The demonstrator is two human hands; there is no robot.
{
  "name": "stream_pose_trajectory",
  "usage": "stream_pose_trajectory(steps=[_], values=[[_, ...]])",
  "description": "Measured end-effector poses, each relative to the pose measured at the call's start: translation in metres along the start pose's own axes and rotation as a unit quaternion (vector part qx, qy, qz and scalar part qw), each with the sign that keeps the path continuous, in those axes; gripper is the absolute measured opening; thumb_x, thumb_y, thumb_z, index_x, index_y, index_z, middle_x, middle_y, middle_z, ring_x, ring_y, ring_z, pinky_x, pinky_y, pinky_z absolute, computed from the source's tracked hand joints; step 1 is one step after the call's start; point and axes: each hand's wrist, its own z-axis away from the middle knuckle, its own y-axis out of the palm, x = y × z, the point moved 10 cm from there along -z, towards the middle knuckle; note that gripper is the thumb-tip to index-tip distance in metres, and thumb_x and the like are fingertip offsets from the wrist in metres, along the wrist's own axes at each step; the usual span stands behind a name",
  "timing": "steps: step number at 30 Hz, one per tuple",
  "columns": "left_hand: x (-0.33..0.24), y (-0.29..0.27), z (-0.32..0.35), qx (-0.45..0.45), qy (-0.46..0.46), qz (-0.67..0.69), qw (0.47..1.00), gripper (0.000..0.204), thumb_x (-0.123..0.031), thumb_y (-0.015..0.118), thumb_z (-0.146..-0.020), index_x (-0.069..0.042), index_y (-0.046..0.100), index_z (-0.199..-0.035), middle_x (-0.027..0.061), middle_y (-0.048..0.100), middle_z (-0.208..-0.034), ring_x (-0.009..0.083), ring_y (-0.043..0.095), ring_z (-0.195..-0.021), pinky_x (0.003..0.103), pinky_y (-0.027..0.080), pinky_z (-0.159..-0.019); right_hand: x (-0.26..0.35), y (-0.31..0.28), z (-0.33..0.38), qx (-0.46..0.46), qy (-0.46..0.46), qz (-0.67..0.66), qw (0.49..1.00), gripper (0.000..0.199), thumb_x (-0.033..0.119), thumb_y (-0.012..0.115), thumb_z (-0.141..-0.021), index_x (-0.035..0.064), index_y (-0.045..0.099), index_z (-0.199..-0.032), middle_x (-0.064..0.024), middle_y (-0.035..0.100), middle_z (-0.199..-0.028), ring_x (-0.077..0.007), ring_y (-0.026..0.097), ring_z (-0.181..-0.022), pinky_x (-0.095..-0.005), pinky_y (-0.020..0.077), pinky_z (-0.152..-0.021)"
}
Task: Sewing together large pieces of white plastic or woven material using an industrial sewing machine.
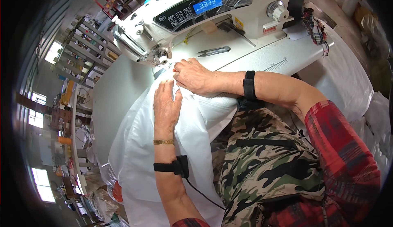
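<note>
White thin fabric (135,124) spreads over the sewing table and hangs down toward my lap. My left hand (166,106) lies on it with fingers stretched toward the needle area, thumb apart. Close to the presser foot, my right hand (194,77) is closed, its curled fingers pinching the fabric's edge. The fingertips are partly hidden. Above both hands stands a white sewing machine (135,26), its head just beyond my fingers. Bright light washes out the stitching spot, so the needle is hard to make out.
Thread snips (213,51) lie on the machine bed behind my right hand. A ruler scale (276,65) marks the table near my right forearm. Plaid cloth (315,30) hangs at the table's right end. White plastic-like material (344,75) is heaped at the right.
</note>
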Motion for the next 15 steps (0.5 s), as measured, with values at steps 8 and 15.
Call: stream_pose_trajectory(steps=[8,15], values=[[0.007,0.005,-0.015,-0.002,-0.013,-0.012,1.000,0.029,-0.014,0.057,-0.088,0.002,0.057,-0.112,0.0176,0.057,-0.109,0.0354,0.054,-0.102,0.045,0.044,-0.092,-0.043,-0.005,-0.014,-0.063,0.134,-0.139,0.979,0.028,0.020,0.057,-0.088,-0.0028,0.065,-0.101,-0.0170,0.065,-0.096,-0.0321,0.062,-0.095,-0.0433,0.0466,-0.084],[0.008,0.006,-0.017,0.001,-0.022,-0.039,0.999,0.027,-0.011,0.055,-0.089,0.002,0.057,-0.113,0.0191,0.058,-0.110,0.0369,0.058,-0.103,0.043,0.046,-0.090,-0.075,-0.004,-0.019,-0.136,0.211,-0.421,0.872,0.036,0.034,0.063,-0.086,0.0027,0.072,-0.101,-0.0216,0.069,-0.092,-0.0330,0.066,-0.086,-0.0374,0.0497,-0.082]])
